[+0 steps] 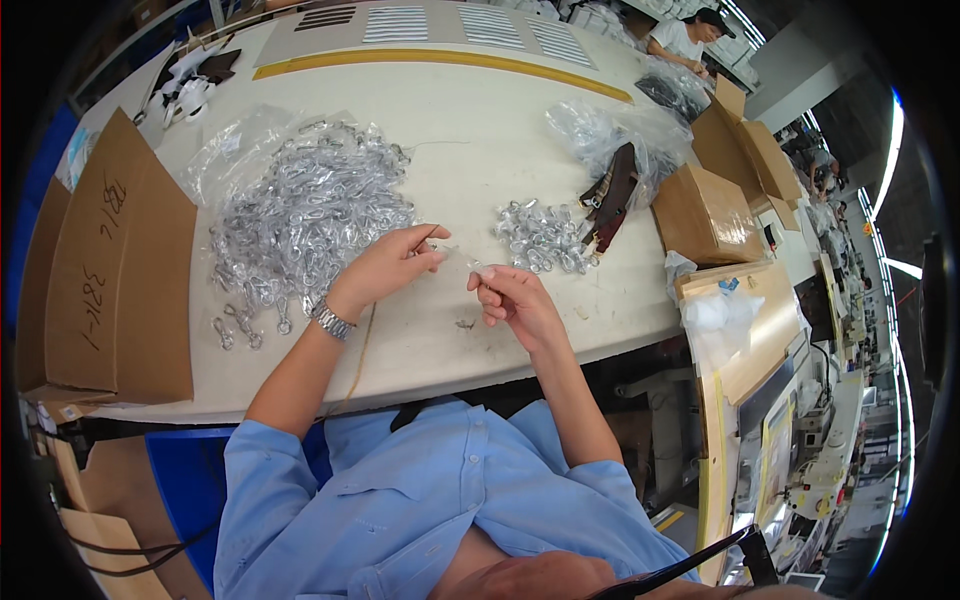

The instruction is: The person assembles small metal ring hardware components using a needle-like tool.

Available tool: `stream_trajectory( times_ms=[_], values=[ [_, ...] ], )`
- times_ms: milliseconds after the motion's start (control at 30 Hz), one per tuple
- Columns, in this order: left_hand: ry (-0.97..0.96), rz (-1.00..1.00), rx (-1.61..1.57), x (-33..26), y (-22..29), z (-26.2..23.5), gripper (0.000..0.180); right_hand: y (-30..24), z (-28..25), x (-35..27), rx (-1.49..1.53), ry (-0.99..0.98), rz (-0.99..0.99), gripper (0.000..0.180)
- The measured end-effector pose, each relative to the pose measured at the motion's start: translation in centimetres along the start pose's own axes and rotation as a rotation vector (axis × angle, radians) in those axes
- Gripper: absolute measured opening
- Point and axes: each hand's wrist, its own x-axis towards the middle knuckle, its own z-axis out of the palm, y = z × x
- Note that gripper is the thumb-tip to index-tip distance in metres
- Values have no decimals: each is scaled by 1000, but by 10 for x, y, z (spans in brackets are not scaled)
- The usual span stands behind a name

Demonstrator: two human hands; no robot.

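Over the middle of the table, my left hand [393,266] has thumb and fingers drawn together, a metal watch [332,320] on its wrist. To its right, my right hand [517,303] pinches with curled fingers. Something thin and clear, like a scrap of plastic film [462,257], spans the gap between the fingertips; what exactly each hand grips is too small to tell. Left of my hands spreads a large heap of silver metal snap hooks [310,215] in clear plastic. Beyond my right hand lies a smaller pile of similar hooks [540,237].
Dark straps [612,195] and clear plastic bags [590,130] lie right of the small pile. Cardboard boxes stand at left [120,270] and right [705,215]. A yellow strip [440,62] crosses the far table. A person [690,40] sits at the far right.
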Motion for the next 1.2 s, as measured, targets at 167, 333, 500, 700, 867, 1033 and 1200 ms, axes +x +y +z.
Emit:
stream_trajectory(
  times_ms=[167,333,500,700,867,1033,1200],
  values=[
    [-39,150,23,-1,15,14,43,8,-4,-2,-262,99,-111,26],
    [-207,90,114,-8,27,26,43,21,1,2,-252,193,-165,27],
    [-121,93,-58,-5,24,37,34,24,7,6,-267,194,-159,28],
    [200,301,405,2,-11,55,27,29,16,8,-329,180,-180,29],
    [-12,-67,-215,4,12,21,28,9,-7,16,-513,302,-214,23],
    [454,19,-205,0,23,-16,29,-54,-17,3,-1875,543,-1052,27],
    [607,85,-236,0,20,-18,28,-19,10,40,-1931,-70,-1047,31]
  ],
)
